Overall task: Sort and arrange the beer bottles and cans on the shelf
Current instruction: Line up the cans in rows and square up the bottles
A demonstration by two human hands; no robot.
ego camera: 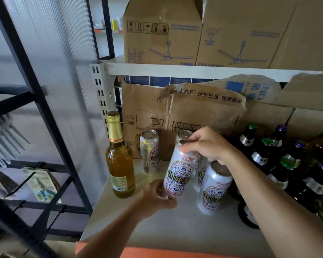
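Tilted can [178,175] sits mid-frame, just below centre. Right hand [207,144] pinches its top rim; left hand [157,197] cups its bottom. Both closed on it. Prob. smooth, slippery metal w/ thin walls that dent, so hold around the body, not just the rim.

I see open shelf board [175,226] below and in front of the gripped can [178,174]. To its left a clear lane runs between it and the tall amber bottle [119,161]. Another can [213,189] stands just beside it on the right; dark bottles [280,164] crowd farther right. Cardboard boxes [194,116] block the rear.
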